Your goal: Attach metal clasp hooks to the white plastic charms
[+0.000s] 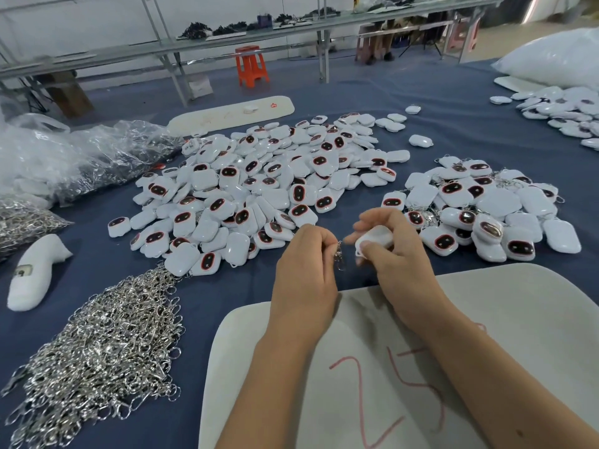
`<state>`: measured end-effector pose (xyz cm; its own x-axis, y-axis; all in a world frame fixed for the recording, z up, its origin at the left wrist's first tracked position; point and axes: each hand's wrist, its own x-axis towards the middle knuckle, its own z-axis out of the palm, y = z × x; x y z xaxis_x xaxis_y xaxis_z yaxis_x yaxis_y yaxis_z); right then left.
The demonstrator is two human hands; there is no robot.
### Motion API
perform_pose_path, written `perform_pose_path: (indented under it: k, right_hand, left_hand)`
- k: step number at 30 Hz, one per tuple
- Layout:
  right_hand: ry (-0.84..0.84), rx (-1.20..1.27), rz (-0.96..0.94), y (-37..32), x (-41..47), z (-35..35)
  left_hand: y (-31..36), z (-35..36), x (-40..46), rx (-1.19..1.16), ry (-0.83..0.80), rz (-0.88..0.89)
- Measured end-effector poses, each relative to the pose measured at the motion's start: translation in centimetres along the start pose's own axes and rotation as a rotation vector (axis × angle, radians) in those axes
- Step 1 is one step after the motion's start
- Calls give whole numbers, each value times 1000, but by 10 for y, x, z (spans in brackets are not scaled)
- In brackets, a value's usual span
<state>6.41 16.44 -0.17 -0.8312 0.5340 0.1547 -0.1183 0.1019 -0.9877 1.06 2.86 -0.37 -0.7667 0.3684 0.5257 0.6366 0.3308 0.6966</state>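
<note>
Starting at the near left, a loose heap of silver metal clasp hooks (100, 348) lies on the blue-covered table (207, 286); they look light, stiff and apt to tangle, so one is best lifted singly by its body, leaving the gate free. Further in, the large pile of glossy white plastic charms with dark red-ringed faces (259, 186) spreads across the middle. These look hard, smooth and slippery, light enough for two fingers, and best held by the flat sides with the small loop tab exposed. In front of it, the left hand (303, 273) pinches one silver clasp hook (339, 257) between fingertips, the hook hanging down. Just beside it, the right hand (389, 254) grips a single white charm (372, 239) with curled fingers, its corner tab turned toward the hook; hook and tab appear close but not yet joined. To the right lies a smaller pile of charms with hooks fitted (486, 209).
</note>
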Motion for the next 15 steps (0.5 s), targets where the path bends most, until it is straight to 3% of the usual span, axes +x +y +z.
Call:
perform_pose_path:
  k: [6, 15]
  right_hand:
    - [50, 256, 47, -4, 4, -2]
    - [62, -75, -106, -3, 2, -4]
  left_hand:
    - [0, 0, -1, 33, -68, 48]
    - [1, 0, -2, -13, -218, 76]
